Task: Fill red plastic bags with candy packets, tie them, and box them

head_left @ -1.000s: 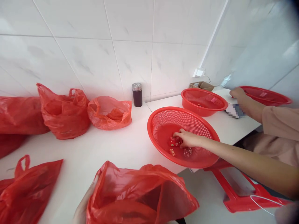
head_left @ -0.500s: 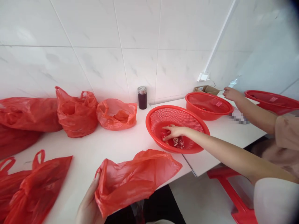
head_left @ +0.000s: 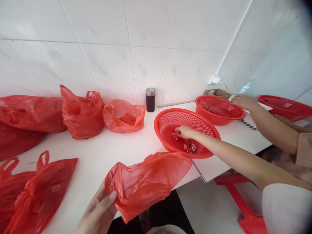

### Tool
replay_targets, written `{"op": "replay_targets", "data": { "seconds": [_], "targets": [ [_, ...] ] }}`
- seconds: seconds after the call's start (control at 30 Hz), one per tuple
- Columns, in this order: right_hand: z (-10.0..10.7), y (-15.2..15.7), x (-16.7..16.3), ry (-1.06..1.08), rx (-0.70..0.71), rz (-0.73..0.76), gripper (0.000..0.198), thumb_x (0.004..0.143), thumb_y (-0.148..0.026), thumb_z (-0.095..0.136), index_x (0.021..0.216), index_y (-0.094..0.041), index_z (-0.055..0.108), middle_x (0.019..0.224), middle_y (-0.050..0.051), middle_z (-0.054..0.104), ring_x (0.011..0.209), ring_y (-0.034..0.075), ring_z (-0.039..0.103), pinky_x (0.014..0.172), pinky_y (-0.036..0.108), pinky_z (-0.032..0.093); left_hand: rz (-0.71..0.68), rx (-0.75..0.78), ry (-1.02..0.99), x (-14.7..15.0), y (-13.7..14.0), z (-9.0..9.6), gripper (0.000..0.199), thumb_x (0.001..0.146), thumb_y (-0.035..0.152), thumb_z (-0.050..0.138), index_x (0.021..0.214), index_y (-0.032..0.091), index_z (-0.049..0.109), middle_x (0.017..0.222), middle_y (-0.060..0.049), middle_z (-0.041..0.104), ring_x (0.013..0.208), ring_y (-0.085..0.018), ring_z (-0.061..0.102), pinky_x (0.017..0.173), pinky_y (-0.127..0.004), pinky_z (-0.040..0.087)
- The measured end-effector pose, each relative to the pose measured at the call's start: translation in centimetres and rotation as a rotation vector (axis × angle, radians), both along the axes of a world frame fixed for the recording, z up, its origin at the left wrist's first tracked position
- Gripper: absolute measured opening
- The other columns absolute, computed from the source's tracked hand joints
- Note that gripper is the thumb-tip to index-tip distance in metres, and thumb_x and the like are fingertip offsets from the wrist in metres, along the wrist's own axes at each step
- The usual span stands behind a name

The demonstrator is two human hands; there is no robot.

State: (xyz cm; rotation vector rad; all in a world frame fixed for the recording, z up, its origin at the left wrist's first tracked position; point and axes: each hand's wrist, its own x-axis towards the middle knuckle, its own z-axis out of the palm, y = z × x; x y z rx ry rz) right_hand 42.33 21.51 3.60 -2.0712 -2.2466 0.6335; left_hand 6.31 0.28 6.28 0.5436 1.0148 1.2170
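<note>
My left hand (head_left: 99, 208) pinches the rim of a red plastic bag (head_left: 143, 185), thumb on the outside, and the bag's mouth gapes toward the right. It hangs over the front edge of the table. Inside the nearest red plastic basket (head_left: 168, 148), with perforated sides, my right hand (head_left: 185, 132) has its fingers closed on a small red wrapped packet (head_left: 175, 135). More small red packets with light print (head_left: 190, 147) lie on the basket floor just below my wrist.
Several filled red bags (head_left: 83, 120) stand along the wall and at the left. A dark tumbler (head_left: 150, 101) is behind the basket. A co-worker's hand (head_left: 245, 101) is by a second red basket (head_left: 219, 118). A red stool (head_left: 243, 201) stands below the table.
My right hand has gone from spread fingers over the packets to gripping one of them. My left thumb now shows over the bag's edge. The co-worker's hand has moved down toward their basket.
</note>
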Motion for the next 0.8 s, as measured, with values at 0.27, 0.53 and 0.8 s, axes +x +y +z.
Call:
{"op": "replay_targets", "data": {
  "seconds": [0.27,0.53,0.8],
  "targets": [
    [8.2,-4.2,-3.7,0.715,0.017,0.022,0.037,0.078,-0.021,0.063,0.113,-0.021,0.05,0.096,0.005,0.067,0.075,0.016,0.067,0.056,0.024,0.054,-0.043,-0.036,-0.106,-0.3,0.9,-0.3,0.066,0.069,0.017,0.074,0.13,0.031,0.055,0.105,-0.002,0.073,0.083,-0.021,0.069,0.071,-0.027,0.057],
    [4.2,-12.2,-13.9,0.81,-0.101,0.504,0.033,0.074,-0.004,0.06,0.095,-0.029,0.061,0.084,-0.006,0.066,0.072,0.013,0.066,0.062,0.022,0.054,-0.065,-0.106,-0.281,0.8,2.0,-0.5,0.056,0.067,0.004,0.064,0.116,0.03,0.063,0.078,0.003,0.064,0.048,-0.004,0.052,0.039,-0.009,0.042],
    [0.2,-9.2,-15.8,0.32,0.187,0.502,0.066,0.071,-0.012,0.072,0.129,-0.037,0.054,0.134,0.002,0.056,0.113,0.024,0.062,0.083,0.031,0.056,0.003,-0.066,-0.356,-1.7,1.0,-0.2,0.027,0.063,0.002,0.064,0.082,0.021,0.063,0.072,0.004,0.055,0.044,0.0,0.043,0.035,-0.004,0.036]
  ]
}}
